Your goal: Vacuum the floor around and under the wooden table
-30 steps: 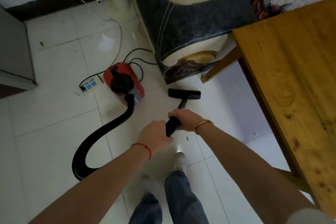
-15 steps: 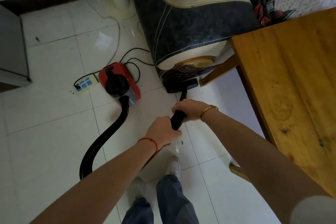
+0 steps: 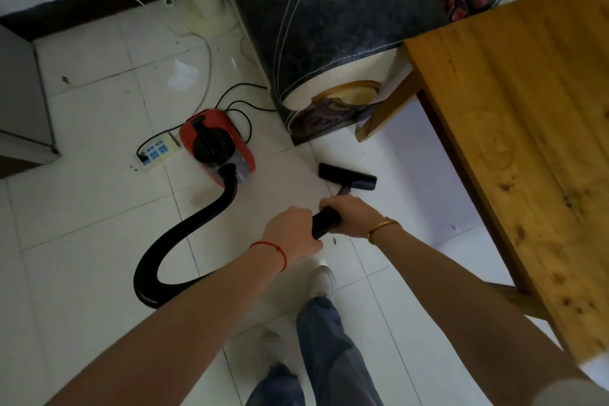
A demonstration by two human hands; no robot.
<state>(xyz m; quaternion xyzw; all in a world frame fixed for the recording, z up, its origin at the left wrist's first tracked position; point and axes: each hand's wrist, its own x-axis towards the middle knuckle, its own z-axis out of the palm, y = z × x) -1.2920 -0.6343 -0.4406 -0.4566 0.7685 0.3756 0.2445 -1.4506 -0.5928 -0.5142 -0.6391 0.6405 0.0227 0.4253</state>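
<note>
Both my hands grip the black vacuum wand point(image 3: 324, 220): my left hand point(image 3: 291, 231) on its rear part, my right hand point(image 3: 349, 216) further forward. The black floor nozzle point(image 3: 346, 177) lies flat on the white tiles, just left of the wooden table point(image 3: 527, 128). A table leg point(image 3: 385, 110) stands beyond the nozzle. The red canister vacuum point(image 3: 216, 147) sits to the left, and its black hose point(image 3: 184, 234) loops back toward my left arm.
A dark sofa end point(image 3: 329, 43) stands beyond the nozzle, close to the table corner. A power strip point(image 3: 156, 152) with cables lies left of the canister. A white fan base point(image 3: 211, 10) and a grey cabinet point(image 3: 23, 102) stand further left. My feet point(image 3: 324, 280) are below my hands.
The nozzle was pushed forward to the sofa base half a second ago and has now been pulled back toward me onto open tiles. Both hands kept their grip.
</note>
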